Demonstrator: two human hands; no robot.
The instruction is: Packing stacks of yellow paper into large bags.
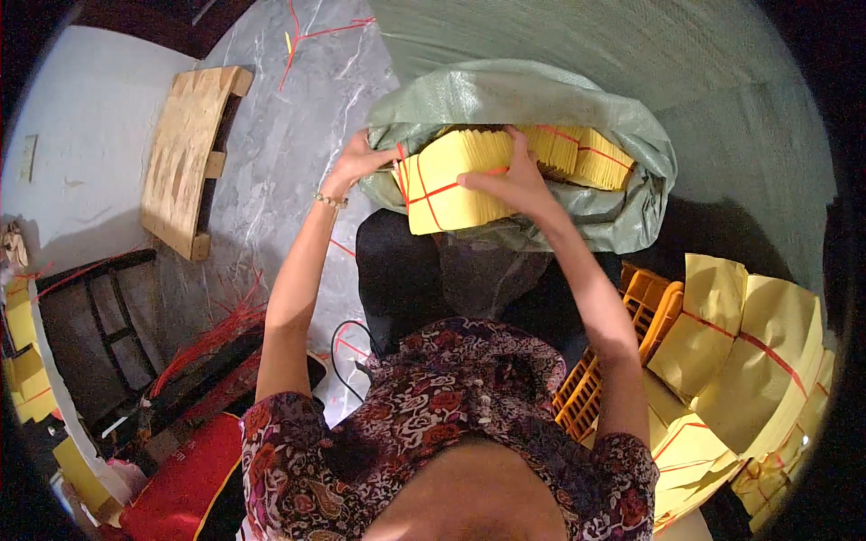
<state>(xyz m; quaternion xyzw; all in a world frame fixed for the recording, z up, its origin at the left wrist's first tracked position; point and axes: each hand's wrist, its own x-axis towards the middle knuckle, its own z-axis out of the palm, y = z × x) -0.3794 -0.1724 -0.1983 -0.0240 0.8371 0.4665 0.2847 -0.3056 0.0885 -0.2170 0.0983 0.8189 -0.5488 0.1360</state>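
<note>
Yellow paper bundle (pixel 469 176) is at the mouth of the green woven sack (pixel 514 86), toward its left end, over the near rim and partly out of it. Red cord is on it, crossing on the near face.

Right hand (pixel 526 187): half open, thumb laid across the near face, forefinger reaching over the far edge; looks like a hold on the bundle. Left hand (pixel 359 164): partly curled at the bundle's left end, by the sack rim; fingertips partly hidden, can't tell whether it grips bundle, sack or both.

Progress, judged from layout: partway. Done: the held bundle is tied, and more corded yellow stacks (pixel 577 155) lie inside the sack, to the right. Left: held bundle not fully inside, sack mouth wide open, and larger corded yellow bundles (pixel 767 361) sit outside at lower right, beside the orange plastic crate (pixel 657 316); unclear if those belong to the same batch.

Orientation: smooth broad face turned up and toward the person, ridged sheet edges toward the far right. Long axis seems to run roughly left to right along the sack opening, right end slightly farther away; the hand covers part of it, so not certain.
</note>
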